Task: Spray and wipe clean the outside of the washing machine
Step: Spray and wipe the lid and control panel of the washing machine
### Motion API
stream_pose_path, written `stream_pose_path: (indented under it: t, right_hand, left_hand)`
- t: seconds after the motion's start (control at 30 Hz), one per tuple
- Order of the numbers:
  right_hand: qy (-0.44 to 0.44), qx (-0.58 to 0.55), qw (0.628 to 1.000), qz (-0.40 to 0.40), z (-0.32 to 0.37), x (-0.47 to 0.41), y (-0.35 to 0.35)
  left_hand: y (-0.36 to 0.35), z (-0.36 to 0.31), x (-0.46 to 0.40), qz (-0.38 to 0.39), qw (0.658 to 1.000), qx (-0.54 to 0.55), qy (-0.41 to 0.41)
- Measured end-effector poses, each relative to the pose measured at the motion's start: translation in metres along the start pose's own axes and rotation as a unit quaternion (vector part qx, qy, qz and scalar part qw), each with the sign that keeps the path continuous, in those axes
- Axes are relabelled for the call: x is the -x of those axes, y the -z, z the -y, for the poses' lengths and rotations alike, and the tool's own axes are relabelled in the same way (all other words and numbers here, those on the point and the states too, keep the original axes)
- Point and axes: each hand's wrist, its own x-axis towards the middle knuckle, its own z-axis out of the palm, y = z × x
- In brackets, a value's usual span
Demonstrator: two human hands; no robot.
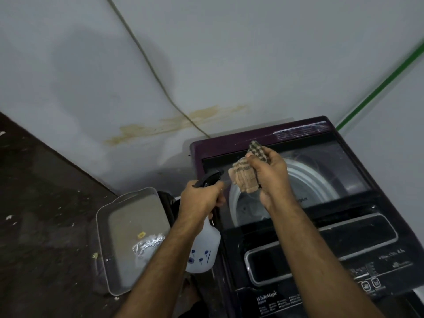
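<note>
I have the left hand wrapped around the neck of the spray bottle, fingers curled on the black trigger head, whose nozzle points up and to the right, straight at the cloth. The right hand bunches that checked cloth between thumb and curled fingers and holds it just beyond the nozzle, above the washing machine, whose glass lid lies below both hands. What matters here, I judge, is that line from nozzle to cloth: a squeeze would wet the cloth, not the lid, so the right hand, already over the lid, is the nearer one to wipe. A grey tray sits to the left
</note>
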Motion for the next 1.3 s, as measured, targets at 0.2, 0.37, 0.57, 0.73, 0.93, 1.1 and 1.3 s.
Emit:
stream_pose_path:
  t: [0.2, 0.37, 0.57, 0.73, 0.93, 1.1, 1.3]
  right_hand:
    - [0.003, 0.002, 1.000, -0.010, -0.005, 0.000, -0.013]
    - [-0.015, 0.003, 1.000, -0.003, -0.012, 0.000, -0.021]
    - [-0.055, -0.080, 0.995, -0.002, -0.007, -0.009, -0.022]
    - [-0.117, -0.152, 0.980, -0.048, -0.009, -0.034, -0.016]
    - [0.080, 0.083, 0.992, -0.046, -0.009, -0.065, -0.015]
    - [0.220, 0.424, 0.876, -0.071, -0.018, -0.090, -0.033]
    - [0.276, 0.553, 0.775, 0.135, -0.062, -0.091, -0.040]
  left_hand:
    - [0.025, 0.004, 0.009, 0.024, 0.998, 0.064, 0.014]
    - [0.033, -0.004, 0.005, 0.046, 0.994, 0.102, 0.013]
    - [0.030, -0.014, -0.005, 0.027, 0.995, 0.094, -0.012]
    - [0.027, -0.023, -0.021, 0.016, 0.994, 0.107, -0.001]
    - [0.011, -0.033, -0.032, 0.072, 0.994, 0.068, 0.042]
    - [-0.005, -0.039, -0.049, 0.070, 0.988, 0.101, 0.089]
    - [-0.011, -0.034, -0.066, 0.033, 0.995, 0.089, 0.031]
